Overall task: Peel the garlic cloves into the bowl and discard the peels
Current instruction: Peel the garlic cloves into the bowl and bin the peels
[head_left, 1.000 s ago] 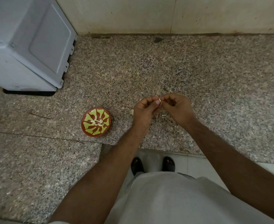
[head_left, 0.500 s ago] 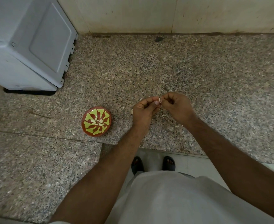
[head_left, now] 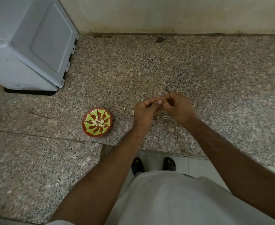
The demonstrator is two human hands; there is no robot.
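Two hands, the left hand (head_left: pixel 145 111) and right hand (head_left: pixel 179 108), are pinching one small white garlic clove (head_left: pixel 160 101) together, right of the round red-and-green bowl (head_left: pixel 97 122).

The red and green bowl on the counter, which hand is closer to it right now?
Left. The left hand is just to the right of the bowl, with a gap of counter between them. The right hand is farther right, beyond the left hand, both pinching a garlic clove.

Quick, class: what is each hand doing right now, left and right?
Left hand: fingers curled, pinching the garlic clove between thumb and fingertips.
Right hand: fingers curled, pinching at the same clove from the other side.
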